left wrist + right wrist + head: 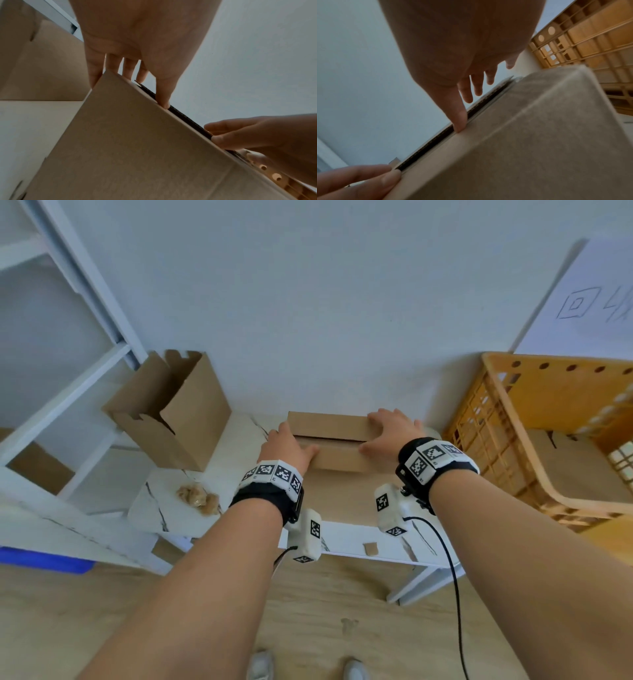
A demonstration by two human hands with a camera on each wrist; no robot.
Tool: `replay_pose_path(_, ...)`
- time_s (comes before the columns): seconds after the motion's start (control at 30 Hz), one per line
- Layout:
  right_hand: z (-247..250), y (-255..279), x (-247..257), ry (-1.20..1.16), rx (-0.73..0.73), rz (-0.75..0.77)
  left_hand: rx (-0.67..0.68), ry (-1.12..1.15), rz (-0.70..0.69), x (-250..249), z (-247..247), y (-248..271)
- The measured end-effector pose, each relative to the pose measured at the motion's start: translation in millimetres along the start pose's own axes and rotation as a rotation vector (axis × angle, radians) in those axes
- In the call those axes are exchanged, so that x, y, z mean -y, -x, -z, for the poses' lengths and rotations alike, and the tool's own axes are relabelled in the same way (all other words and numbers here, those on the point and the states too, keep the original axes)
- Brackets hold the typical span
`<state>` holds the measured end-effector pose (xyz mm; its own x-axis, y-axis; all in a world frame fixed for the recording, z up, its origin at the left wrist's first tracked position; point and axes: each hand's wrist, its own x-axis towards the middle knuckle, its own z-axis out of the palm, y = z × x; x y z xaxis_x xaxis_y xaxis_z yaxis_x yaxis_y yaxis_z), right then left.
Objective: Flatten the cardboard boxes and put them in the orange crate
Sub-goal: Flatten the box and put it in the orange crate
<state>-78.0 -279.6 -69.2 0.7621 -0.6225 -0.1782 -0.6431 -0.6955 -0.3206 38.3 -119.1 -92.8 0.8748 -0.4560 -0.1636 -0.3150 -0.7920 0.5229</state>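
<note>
2 hands, left (287, 447) and right (390, 430), press flat-fingered on 1 box (337, 453); 1 open box (178, 409) left, 1 crate (534, 419) right.

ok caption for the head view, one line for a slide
Both hands, left hand and right hand, rest on a closed cardboard box on the table, orange crate beside it.

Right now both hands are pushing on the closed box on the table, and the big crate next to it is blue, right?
Almost. Both the left hand and right hand do press on the closed box on the table, but the crate beside it is orange, not blue. The head view shows this.
</note>
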Motion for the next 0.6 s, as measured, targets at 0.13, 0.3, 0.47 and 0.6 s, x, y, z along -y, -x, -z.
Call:
replay_pose_path(0.13,0.7,-2.2,-5.0,-0.011,0.009,-0.031,-0.028,0.002,-0.025,-0.2,-4.9,4.1)
replay_pose_path(0.3,8.4,1.4,-5.6,0.101,0.022,-0.099,-0.105,-0.137,-0.071,-12.1,-6.1,8.7)
replay_pose_path(0.47,0.9,10.6,-0.6,0.073,-0.014,-0.207,-0.166,-0.089,-0.103,-30.8,-3.7,15.1)
replay_pose_path(0.6,-4.7,19.8,5.0,-0.082,-0.052,-0.283,-0.004,-0.011,-0.137,-35.3,-6.9,19.0)
